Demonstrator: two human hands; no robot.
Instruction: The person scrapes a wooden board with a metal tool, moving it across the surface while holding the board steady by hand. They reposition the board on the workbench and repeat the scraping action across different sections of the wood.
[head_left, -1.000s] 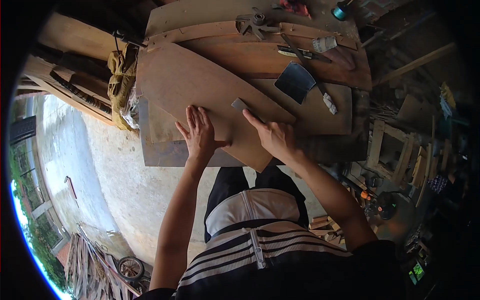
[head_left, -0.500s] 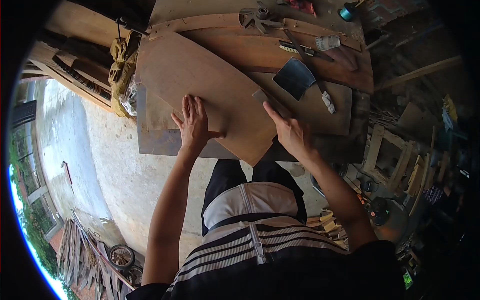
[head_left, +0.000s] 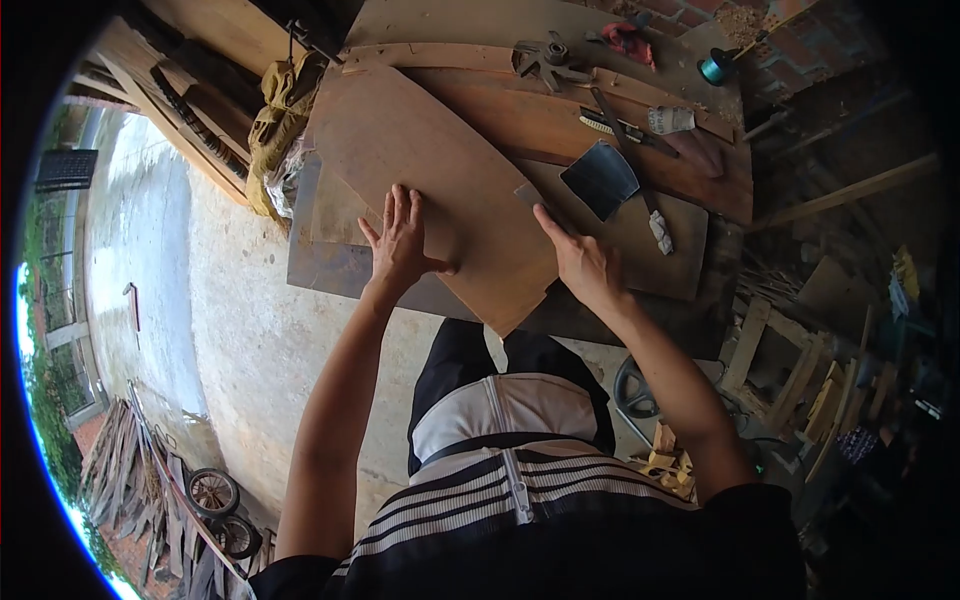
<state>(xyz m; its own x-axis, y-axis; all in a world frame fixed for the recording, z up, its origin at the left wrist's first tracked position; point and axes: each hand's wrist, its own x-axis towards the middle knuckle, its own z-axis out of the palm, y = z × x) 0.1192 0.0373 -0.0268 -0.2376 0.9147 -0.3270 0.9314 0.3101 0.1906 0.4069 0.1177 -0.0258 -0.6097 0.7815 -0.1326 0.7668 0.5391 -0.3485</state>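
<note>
A long brown sheet (head_left: 470,190) with a curved edge lies slantwise over the workbench (head_left: 330,265), its near corner jutting past the bench's front edge. My left hand (head_left: 402,248) rests flat on the sheet with fingers and thumb spread. At the sheet's right edge, my right hand (head_left: 588,262) is closed around a flat, grey, blade-like tool (head_left: 527,196), index finger stretched along it. The palm hides most of that tool. Just beyond, a dark square of sandpaper (head_left: 601,180) lies on another thin board (head_left: 685,240).
Curved wooden pieces (head_left: 470,105) run along the far side, bearing a metal star-shaped part (head_left: 545,62), a utility knife (head_left: 610,125) and a grey-and-brown glove-like cloth (head_left: 690,140). A dark bar with a white-wrapped end (head_left: 660,232) lies right. Scrap wood (head_left: 780,350) fills the right floor.
The whole view has turned slightly, so the bench sits tilted and a little further right. Both hands keep nearly the same places on the sheet.
</note>
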